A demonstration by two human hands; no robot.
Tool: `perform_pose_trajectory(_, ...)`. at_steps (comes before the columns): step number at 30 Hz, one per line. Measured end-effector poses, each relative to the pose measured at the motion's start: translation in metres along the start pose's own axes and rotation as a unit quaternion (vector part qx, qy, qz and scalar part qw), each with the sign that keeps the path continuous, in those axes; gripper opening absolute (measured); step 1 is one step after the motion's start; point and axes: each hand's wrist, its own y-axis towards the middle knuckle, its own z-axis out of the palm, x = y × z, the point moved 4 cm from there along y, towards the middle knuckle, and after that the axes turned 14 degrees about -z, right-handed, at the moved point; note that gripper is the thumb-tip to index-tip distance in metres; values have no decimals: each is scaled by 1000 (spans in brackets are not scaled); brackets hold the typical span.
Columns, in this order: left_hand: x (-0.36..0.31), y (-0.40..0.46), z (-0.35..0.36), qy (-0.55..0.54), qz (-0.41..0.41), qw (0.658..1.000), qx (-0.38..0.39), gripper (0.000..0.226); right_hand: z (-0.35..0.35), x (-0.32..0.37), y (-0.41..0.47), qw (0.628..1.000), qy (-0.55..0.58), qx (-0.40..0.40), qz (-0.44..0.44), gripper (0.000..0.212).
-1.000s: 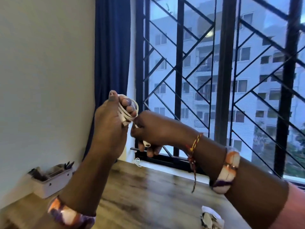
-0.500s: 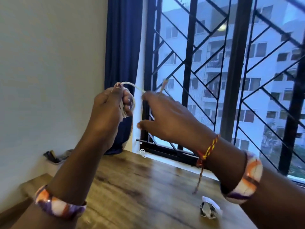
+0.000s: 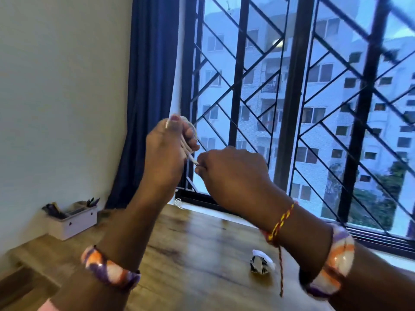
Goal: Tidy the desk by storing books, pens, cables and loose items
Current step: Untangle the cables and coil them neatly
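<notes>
Both hands are raised above the wooden desk (image 3: 190, 248), in front of the window. My left hand (image 3: 166, 153) grips a coil of white cable (image 3: 187, 147) looped round its fingers. My right hand (image 3: 231, 173) sits just right of it and pinches the cable's loose end by the plug (image 3: 193, 160). Part of the coil is hidden behind my left fingers.
A white organiser box (image 3: 74, 223) with pens and dark items stands against the left wall. A crumpled wrapper (image 3: 261, 262) lies on the desk under my right wrist. A small white cable bit (image 3: 178, 202) lies by the window sill. Blue curtain (image 3: 146, 97) hangs at the corner.
My right hand came back down from above the coil and now holds the cable end close below my left fingers. The view shifted slightly.
</notes>
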Motion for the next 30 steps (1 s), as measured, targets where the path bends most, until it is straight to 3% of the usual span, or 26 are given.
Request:
perform_pose_trajectory(3, -8, -23, 2, 206, 133, 970, 1, 36, -20, 21, -16, 998, -58, -10, -13, 26)
perform_pose_trajectory(7, -25, -57, 2, 242, 154, 958, 2, 39, -34, 46, -48, 997, -63, -48, 3, 27)
perform_pose_trajectory(10, -46, -86, -3, 206, 97, 974, 10, 38, -40, 66, -76, 997, -14, -73, 11, 36)
perform_pose_trajectory(13, -60, -106, -9, 66, -44, 997, 26, 36, -52, 83, -93, 988, 55, -144, 28, 35)
perform_pose_trajectory(18, -75, -126, -18, -96, -255, 962, 33, 38, -84, 119, -111, 953, -22, -303, -3, 29)
perform_pose_trajectory(21, -88, -134, -17, 11, -271, 958, 89, 41, -97, 134, -116, 939, -4, -342, -26, 37)
perform_pose_trajectory(23, -96, -143, -10, 100, -271, 942, 173, 40, -104, 134, -118, 928, 66, -367, 2, 41)
perform_pose_trajectory(26, -101, -150, -6, 107, -314, 907, 260, 59, -107, 122, -120, 889, 221, -394, 79, 46)
perform_pose_trajectory(28, -101, -150, -8, 94, -338, 890, 290, 75, -108, 116, -119, 865, 303, -384, 114, 38)
perform_pose_trajectory(30, -100, -149, -11, 82, -328, 888, 312, 73, -106, 111, -114, 827, 408, -365, 128, 27)
